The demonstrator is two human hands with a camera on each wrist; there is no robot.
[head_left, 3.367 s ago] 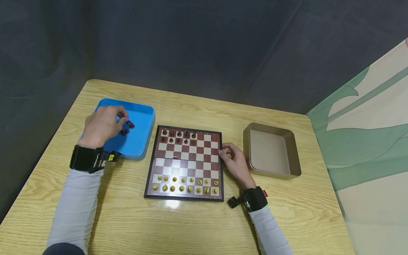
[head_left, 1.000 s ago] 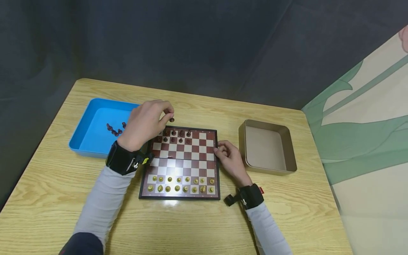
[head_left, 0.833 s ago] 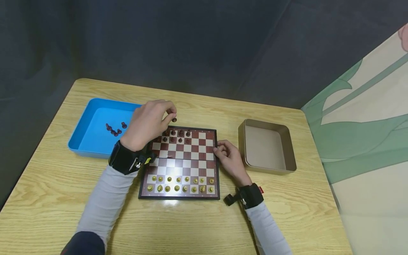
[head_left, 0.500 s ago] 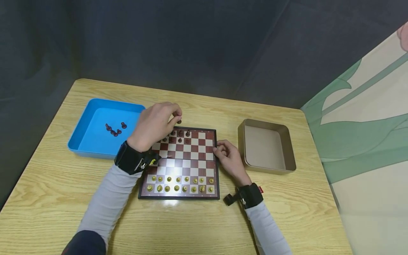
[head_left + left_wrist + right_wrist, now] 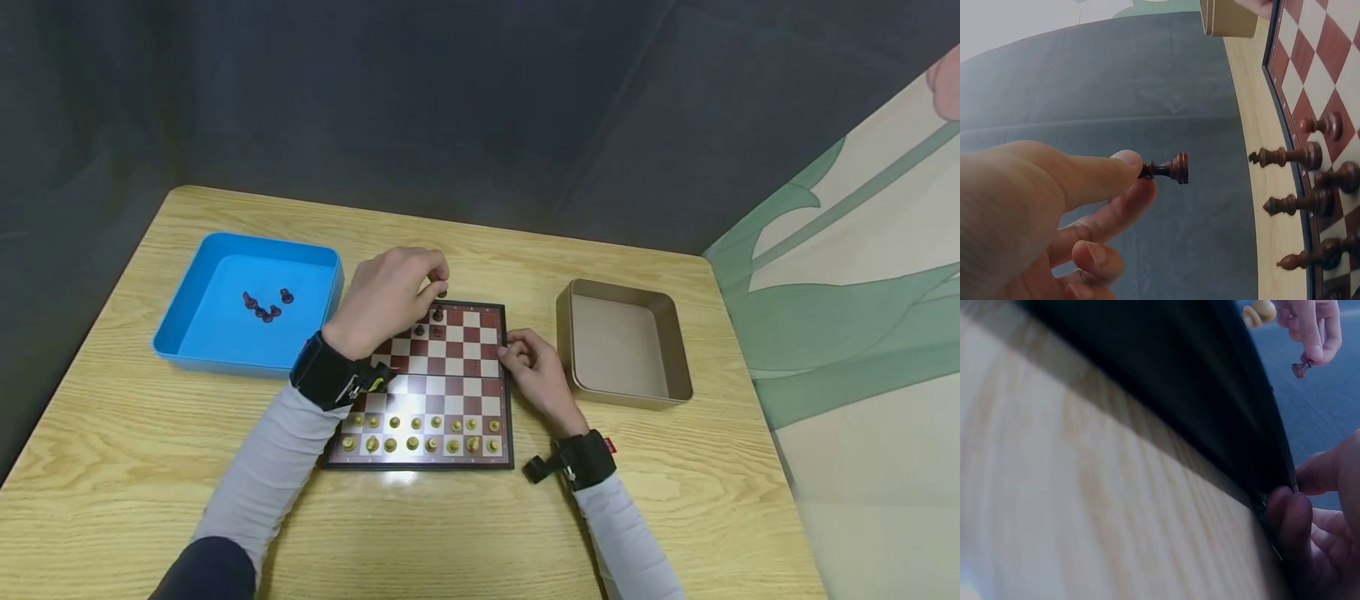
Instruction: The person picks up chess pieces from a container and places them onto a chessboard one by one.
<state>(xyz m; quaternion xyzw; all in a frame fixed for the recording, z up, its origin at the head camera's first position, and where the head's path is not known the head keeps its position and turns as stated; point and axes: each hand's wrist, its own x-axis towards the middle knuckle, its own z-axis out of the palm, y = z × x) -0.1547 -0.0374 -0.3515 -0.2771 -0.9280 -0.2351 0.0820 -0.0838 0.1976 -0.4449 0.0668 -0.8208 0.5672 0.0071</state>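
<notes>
My left hand (image 5: 390, 296) pinches a dark red-brown chess piece (image 5: 1172, 167) between thumb and index finger, near the far edge of the chessboard (image 5: 457, 386). Its ringed base points away from the fingertips, which hide its top. Other dark pieces, among them a king (image 5: 1288, 155) and a pawn (image 5: 1322, 126), stand on the far rows; the left hand covers several of them in the head view. Two rows of gold pieces (image 5: 412, 444) stand along the near side. At the board's right edge, my right hand (image 5: 542, 375) grips the rim with thumb and curled fingers.
To the left of the board is a blue tray (image 5: 217, 337) with several dark chess pieces (image 5: 267, 317) lying in it. A gold-brown tin (image 5: 622, 342) stands right of the right hand. A dark curtain (image 5: 420, 108) hangs behind the wooden table (image 5: 420, 542).
The left hand has come from inside the blue tray to the board's far side, carrying a dark chess piece, and drifts further right. The right hand stays at the board's edge.
</notes>
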